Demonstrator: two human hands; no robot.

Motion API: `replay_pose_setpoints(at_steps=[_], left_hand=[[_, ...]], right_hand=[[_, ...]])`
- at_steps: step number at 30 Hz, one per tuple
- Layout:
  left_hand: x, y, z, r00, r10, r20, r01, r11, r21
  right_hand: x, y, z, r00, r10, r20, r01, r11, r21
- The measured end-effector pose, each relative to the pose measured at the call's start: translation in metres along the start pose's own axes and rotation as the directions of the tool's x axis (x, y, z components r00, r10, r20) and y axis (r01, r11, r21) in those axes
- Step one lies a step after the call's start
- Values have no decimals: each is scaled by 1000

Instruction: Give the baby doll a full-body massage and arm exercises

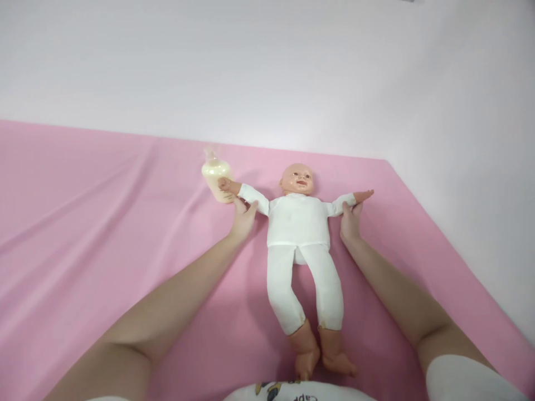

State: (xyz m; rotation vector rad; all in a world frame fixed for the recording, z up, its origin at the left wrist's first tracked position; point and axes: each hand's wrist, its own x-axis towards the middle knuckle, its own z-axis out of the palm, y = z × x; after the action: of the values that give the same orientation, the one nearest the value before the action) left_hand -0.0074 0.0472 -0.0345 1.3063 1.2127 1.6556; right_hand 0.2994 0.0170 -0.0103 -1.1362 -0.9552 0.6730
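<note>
A baby doll (pixel 297 223) in a white body and white leggings lies on its back on the pink sheet (pixel 104 223), head away from me, arms spread. My left hand (pixel 243 218) grips the doll's sleeved arm on the left side. My right hand (pixel 350 220) grips its other arm near the wrist. A baby bottle (pixel 214 177) filled with pale yellow milk lies just beyond the doll's left-side hand, touching it.
White walls rise behind the sheet and along its right edge (pixel 438 234). A white garment with a printed figure (pixel 288 392) shows at the bottom edge, near the doll's bare feet (pixel 321 356).
</note>
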Motion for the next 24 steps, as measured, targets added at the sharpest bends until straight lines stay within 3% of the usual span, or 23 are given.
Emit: replay_pose_setpoints(at_steps=[4, 7, 10, 13, 17, 24], left_hand=[[-4, 4, 0, 982, 119, 147, -139, 981, 132], [-8, 11, 1, 949, 177, 260, -242, 939, 245], [-10, 19, 2, 880, 226, 419, -383, 857, 343], [-11, 26, 4, 811, 234, 536, -483, 786, 386], [-12, 28, 6, 798, 232, 556, -505, 760, 408], [-11, 27, 6, 798, 246, 550, -511, 759, 403]], right_hand=[[-3, -6, 2, 980, -171, 104, 179, 981, -78], [-7, -4, 3, 967, -176, 183, 206, 965, -160], [-9, 0, 3, 946, -211, 247, 267, 939, -219], [-9, 3, 3, 889, -257, 378, 355, 910, -216], [-8, 5, 2, 835, -281, 473, 428, 872, -237], [-9, 3, 3, 834, -280, 475, 437, 861, -261]])
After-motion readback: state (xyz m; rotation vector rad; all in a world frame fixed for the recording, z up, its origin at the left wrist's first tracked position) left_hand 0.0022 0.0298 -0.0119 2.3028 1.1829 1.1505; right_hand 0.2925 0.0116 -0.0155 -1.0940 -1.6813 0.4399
